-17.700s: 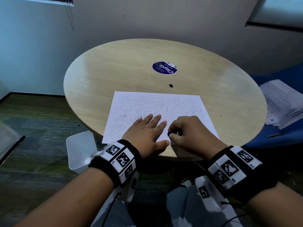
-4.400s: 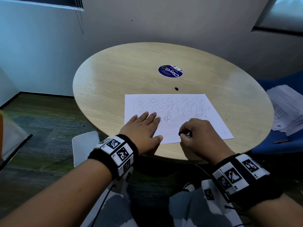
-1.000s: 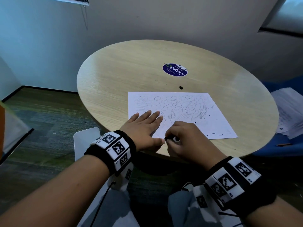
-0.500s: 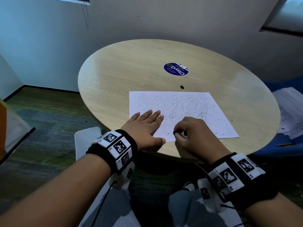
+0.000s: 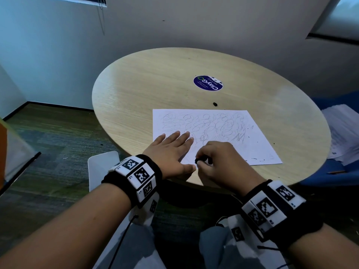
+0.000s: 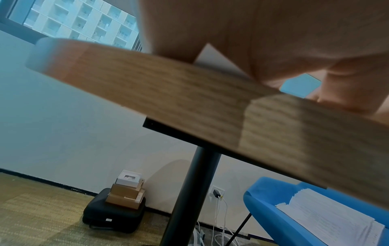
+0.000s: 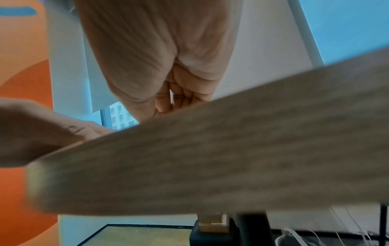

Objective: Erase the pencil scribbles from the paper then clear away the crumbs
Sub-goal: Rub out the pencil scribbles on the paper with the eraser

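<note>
A white sheet of paper point(image 5: 213, 131) covered in pencil scribbles lies on the round wooden table point(image 5: 155, 90) near its front edge. My left hand point(image 5: 171, 152) rests flat on the sheet's near left corner, fingers straight. My right hand point(image 5: 219, 162) pinches a small black eraser point(image 5: 200, 161) against the paper's near edge, right beside my left thumb. The sheet's near strip looks mostly free of marks. Dark eraser crumbs point(image 5: 258, 159) dot the right side of the sheet. Both wrist views show only blurred palms, my left hand point(image 6: 273, 41) and right hand point(image 7: 160, 55), above the table's edge.
A blue round sticker point(image 5: 207, 83) and a small black bit point(image 5: 214, 104) lie beyond the sheet. A white bin point(image 5: 103, 167) stands on the floor at the left. A blue chair point(image 5: 340, 171) holding a paper stack point(image 5: 343, 133) is at the right.
In the last second my right hand has rubbed the eraser right and back left along the sheet's near edge, ending close to my left thumb. My left hand stays flat on the sheet.
</note>
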A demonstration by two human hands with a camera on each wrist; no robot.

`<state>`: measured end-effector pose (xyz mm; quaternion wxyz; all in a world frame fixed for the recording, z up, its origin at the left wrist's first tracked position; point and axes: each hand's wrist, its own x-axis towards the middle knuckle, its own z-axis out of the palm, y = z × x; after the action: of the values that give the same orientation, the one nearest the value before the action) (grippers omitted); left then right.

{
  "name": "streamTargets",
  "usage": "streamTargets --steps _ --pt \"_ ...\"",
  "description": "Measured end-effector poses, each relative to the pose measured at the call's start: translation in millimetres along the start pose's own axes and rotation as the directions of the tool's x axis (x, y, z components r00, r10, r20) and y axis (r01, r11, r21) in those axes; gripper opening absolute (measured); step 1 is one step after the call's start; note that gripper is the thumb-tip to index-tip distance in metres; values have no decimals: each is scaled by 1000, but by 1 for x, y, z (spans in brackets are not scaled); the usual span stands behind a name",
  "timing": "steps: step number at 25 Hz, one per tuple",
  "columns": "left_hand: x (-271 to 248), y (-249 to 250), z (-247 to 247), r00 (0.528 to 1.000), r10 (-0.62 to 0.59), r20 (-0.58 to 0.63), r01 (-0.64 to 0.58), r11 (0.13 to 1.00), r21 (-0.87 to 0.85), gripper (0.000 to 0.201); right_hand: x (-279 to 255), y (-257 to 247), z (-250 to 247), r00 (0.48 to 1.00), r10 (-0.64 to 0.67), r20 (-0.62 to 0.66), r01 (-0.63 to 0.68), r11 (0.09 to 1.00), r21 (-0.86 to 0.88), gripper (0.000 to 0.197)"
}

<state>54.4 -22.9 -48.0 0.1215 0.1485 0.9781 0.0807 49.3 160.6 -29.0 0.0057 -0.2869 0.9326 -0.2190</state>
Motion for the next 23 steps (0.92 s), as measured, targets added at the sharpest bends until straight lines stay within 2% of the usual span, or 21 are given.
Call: streamTargets --steps 3,7,11,15,20,23 --pt "0 1 1 1000 -3 -4 3 1000 1 83 8 10 -7 995 88 -48 -89 996 -28 11" --pt "-1 0 0 1000 2 -9 -2 1000 -12 83 2 -4 -3 999 8 43 -7 1000 -5 9" --pt "-1 1 0 1000 -3 -8 3 1000 -9 83 13 9 -9 994 101 -28 -102 994 -34 12" --pt "-1 1 0 1000 3 -11 -3 1000 -12 82 9 -2 -5 999 11 47 -11 1000 3 10" --pt "0 1 0 1000 -3 -7 3 1000 -9 83 18 5 -6 997 76 -28 -78 996 -43 13" --pt "0 0 1 1000 4 -14 -5 1000 -9 82 12 -4 -6 998 20 65 -19 1000 -8 12"
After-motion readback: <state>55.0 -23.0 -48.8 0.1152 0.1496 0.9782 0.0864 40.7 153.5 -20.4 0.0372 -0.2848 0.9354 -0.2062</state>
